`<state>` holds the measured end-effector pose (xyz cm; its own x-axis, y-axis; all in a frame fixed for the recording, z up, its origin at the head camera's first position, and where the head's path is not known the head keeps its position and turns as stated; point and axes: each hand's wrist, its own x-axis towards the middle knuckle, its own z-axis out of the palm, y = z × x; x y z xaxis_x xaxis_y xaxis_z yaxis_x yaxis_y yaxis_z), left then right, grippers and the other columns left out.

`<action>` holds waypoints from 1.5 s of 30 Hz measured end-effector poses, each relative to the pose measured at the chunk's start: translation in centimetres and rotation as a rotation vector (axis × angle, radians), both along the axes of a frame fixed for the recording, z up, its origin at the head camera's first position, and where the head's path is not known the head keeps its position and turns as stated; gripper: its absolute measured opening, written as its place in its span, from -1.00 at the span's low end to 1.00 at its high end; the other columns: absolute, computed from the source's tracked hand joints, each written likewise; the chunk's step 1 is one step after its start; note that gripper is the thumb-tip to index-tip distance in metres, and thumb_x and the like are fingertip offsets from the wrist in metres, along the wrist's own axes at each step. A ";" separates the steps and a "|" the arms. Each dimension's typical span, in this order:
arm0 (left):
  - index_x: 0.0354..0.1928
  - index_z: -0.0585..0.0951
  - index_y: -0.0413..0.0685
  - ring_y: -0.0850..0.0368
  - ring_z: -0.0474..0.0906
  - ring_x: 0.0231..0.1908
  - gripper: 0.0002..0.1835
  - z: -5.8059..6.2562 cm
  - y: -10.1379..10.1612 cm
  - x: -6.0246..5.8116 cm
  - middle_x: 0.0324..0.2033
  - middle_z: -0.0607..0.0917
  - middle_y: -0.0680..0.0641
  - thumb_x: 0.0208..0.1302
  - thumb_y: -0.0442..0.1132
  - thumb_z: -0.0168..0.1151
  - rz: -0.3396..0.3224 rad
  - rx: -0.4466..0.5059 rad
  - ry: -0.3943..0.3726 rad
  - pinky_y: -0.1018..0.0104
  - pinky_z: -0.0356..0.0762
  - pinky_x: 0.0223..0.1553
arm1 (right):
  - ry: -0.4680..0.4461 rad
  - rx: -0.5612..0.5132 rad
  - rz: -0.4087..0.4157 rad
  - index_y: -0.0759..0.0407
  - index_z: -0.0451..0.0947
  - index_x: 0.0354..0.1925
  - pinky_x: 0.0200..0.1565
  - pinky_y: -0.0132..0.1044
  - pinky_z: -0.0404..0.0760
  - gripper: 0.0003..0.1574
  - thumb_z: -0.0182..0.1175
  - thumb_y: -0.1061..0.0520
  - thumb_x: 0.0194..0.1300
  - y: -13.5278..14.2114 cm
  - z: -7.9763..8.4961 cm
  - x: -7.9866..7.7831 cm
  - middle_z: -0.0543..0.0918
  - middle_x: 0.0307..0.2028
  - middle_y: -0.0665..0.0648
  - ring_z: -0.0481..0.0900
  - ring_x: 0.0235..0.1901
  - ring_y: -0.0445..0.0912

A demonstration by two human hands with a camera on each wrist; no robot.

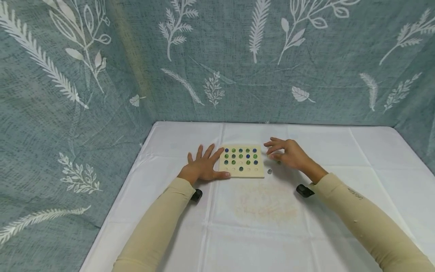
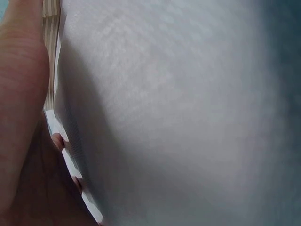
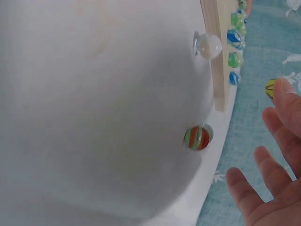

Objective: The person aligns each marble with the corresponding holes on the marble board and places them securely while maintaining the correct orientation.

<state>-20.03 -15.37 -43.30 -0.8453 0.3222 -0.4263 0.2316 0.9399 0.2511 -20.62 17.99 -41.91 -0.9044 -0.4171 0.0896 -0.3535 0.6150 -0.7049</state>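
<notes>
A pale board (image 1: pixel 249 174) is set toward the far side of the white tabletop (image 1: pixel 258 245), with a strip of cloth left between its far edge and the patterned curtain (image 1: pixel 217 102). Its two far rows are filled with marbles (image 1: pixel 240 156). The left hand (image 1: pixel 203 168) is spread flat, fingers apart, its index finger and thumb laid against the board's left side and near corner. By the right hand (image 1: pixel 287 154), raised beyond the right edge, a yellow marble (image 3: pixel 270 88) is pinched at the fingertips. Below it, a striped marble (image 3: pixel 196 137) and a clear marble (image 3: pixel 209 46) are seen on the cloth, the clear one nearer the board's corner. Broad room is left on the near side.
</notes>
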 end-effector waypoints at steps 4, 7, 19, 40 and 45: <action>0.69 -0.27 0.47 -0.28 -0.57 0.66 0.17 0.0 0.0 0.0 0.70 -0.36 0.00 0.23 0.65 0.05 0.012 0.002 -0.009 -0.51 -0.46 0.54 | 0.001 0.004 0.014 0.32 0.81 -0.12 0.44 0.30 0.36 -0.83 0.35 0.35 0.34 -0.5 0.1 0.0 0.66 0.27 0.34 0.31 0.53 0.28; 0.68 -0.29 0.49 -0.28 -0.58 0.66 0.16 -0.1 0.1 -0.2 0.70 -0.38 0.01 0.24 0.63 0.06 0.018 -0.004 -0.018 -0.53 -0.45 0.53 | 0.001 0.001 0.025 0.32 0.81 -0.12 0.45 0.30 0.34 -0.82 0.35 0.35 0.34 -1.0 0.1 0.0 0.66 0.27 0.33 0.31 0.53 0.28; 0.68 -0.29 0.53 -0.29 -0.59 0.66 0.19 -1.1 -0.3 -0.6 0.70 -0.37 0.03 0.19 0.66 0.08 0.026 0.002 -0.001 -0.55 -0.47 0.52 | 0.022 -0.015 0.065 0.30 0.82 -0.13 0.44 0.29 0.37 -0.84 0.38 0.31 0.33 -3.0 0.4 -0.1 0.67 0.26 0.33 0.31 0.53 0.27; 0.69 -0.25 0.49 -0.28 -0.51 0.67 0.18 -0.2 0.1 0.0 0.71 -0.31 0.00 0.20 0.67 0.05 0.022 -0.033 0.009 -0.54 -0.39 0.53 | 0.011 -0.065 0.112 0.36 0.80 -0.12 0.43 0.21 0.42 -0.82 0.38 0.35 0.30 -5.5 0.7 0.0 0.68 0.25 0.32 0.32 0.54 0.24; 0.69 -0.25 0.49 -0.30 -0.50 0.67 0.17 -0.5 0.1 -0.2 0.71 -0.31 -0.01 0.21 0.67 0.05 0.017 -0.031 0.016 -0.55 -0.39 0.53 | -0.006 -0.075 0.115 0.35 0.81 -0.12 0.45 0.22 0.41 -0.82 0.37 0.35 0.30 -6.1 0.8 0.0 0.67 0.26 0.33 0.31 0.54 0.25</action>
<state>-20.21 -15.27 -43.78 -0.8570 0.2946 -0.4227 0.2194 0.9510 0.2180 -20.65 11.94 -41.09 -0.8514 -0.5107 0.1193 -0.4144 0.5157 -0.7499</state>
